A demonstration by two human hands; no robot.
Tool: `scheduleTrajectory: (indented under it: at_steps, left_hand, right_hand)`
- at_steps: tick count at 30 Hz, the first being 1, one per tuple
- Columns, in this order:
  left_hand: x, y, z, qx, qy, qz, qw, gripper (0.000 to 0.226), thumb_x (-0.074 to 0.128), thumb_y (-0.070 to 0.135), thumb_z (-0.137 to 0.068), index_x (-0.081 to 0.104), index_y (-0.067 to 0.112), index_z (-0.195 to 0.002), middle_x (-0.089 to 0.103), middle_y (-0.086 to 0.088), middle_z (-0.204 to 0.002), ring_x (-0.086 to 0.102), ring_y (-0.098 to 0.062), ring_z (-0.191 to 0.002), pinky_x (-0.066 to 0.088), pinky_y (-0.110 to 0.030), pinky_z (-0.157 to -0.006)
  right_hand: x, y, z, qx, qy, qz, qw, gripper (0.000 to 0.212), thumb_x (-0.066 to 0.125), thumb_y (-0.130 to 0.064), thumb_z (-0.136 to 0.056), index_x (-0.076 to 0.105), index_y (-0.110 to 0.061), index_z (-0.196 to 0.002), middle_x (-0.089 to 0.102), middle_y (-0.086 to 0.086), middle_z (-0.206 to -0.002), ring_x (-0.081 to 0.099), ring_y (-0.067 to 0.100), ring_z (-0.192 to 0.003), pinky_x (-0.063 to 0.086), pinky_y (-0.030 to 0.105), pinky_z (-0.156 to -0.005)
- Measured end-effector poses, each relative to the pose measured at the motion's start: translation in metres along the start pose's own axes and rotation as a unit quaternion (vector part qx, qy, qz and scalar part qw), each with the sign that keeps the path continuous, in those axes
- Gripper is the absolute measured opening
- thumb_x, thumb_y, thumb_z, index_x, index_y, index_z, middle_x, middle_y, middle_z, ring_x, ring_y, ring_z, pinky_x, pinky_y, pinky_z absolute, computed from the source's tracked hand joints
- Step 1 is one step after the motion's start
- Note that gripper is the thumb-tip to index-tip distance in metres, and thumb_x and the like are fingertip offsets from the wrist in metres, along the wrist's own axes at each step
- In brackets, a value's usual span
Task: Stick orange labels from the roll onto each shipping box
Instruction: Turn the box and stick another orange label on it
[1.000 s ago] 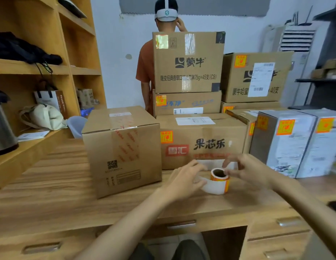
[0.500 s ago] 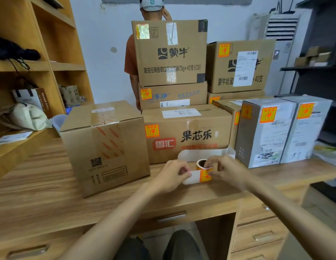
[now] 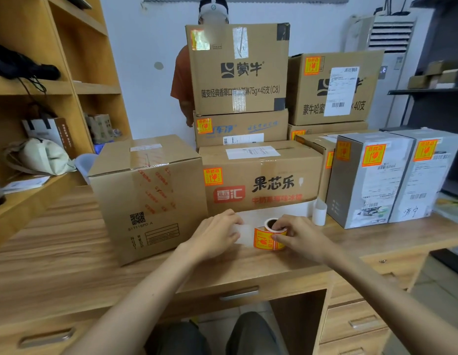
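Note:
The roll of orange labels [image 3: 267,238] stands on the wooden desk [image 3: 69,265] in front of the boxes. My right hand [image 3: 299,235] grips the roll, fingers curled over its top and side. My left hand [image 3: 215,233] pinches the white backing strip [image 3: 244,233] pulled out to the left of the roll. A plain brown box [image 3: 148,198] with no orange label on its visible faces stands just left of my hands. The box with red print [image 3: 261,180] behind the roll carries an orange label, as do the stacked cartons [image 3: 238,70] and two grey boxes [image 3: 371,178].
A long loose tail of white backing [image 3: 317,212] curls up by the grey boxes. A person in an orange shirt [image 3: 183,83] stands behind the stack. Wooden shelves [image 3: 56,88] with bags fill the left. Desk drawers [image 3: 355,321] sit below right.
The view has shifted and my hands came closer together on the roll. The left hand now has the backing strip drawn out to the left, showing an orange label on the roll's front.

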State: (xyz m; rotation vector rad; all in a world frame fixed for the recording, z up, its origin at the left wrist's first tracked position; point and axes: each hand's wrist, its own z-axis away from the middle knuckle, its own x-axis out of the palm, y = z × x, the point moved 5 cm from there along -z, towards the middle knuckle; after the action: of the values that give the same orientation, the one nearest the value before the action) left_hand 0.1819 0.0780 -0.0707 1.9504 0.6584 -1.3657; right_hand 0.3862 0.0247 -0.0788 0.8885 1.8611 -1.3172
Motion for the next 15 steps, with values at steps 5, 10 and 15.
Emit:
scheduleTrajectory:
  at_steps: [5,10,15]
  left_hand:
    - [0.010,0.020,-0.008,0.034,-0.011,0.030,0.999,0.058,0.057,0.021,-0.102,0.036,0.034,-0.155,0.035,0.012,-0.161,0.054,-0.021,-0.128,0.045,-0.041,-0.109]
    - [0.022,0.014,-0.015,0.019,-0.012,0.128,0.991,0.036,0.057,0.017,-0.101,0.058,0.025,-0.136,0.057,0.005,-0.138,0.055,-0.021,-0.119,0.048,-0.037,-0.101]
    - [0.020,0.006,-0.009,0.007,0.004,0.208,0.978,0.010,0.059,0.023,-0.101,0.067,0.017,-0.098,0.060,0.002,-0.101,0.060,-0.013,-0.083,0.057,-0.025,-0.057]
  right_hand:
    - [0.002,-0.001,0.001,-0.002,0.003,-0.008,1.000,0.014,0.067,-0.027,-0.093,0.065,-0.026,-0.107,0.060,-0.014,-0.104,0.055,-0.002,-0.087,0.041,0.010,-0.068]
    - [0.002,0.000,0.002,0.004,0.012,-0.002,1.000,0.016,0.067,-0.027,-0.093,0.067,-0.023,-0.108,0.060,-0.013,-0.104,0.055,0.000,-0.088,0.041,0.012,-0.070]
    - [0.004,-0.001,0.000,0.006,0.037,0.020,0.999,0.017,0.065,-0.028,-0.094,0.068,-0.021,-0.110,0.060,-0.012,-0.103,0.052,-0.002,-0.084,0.036,0.012,-0.066]
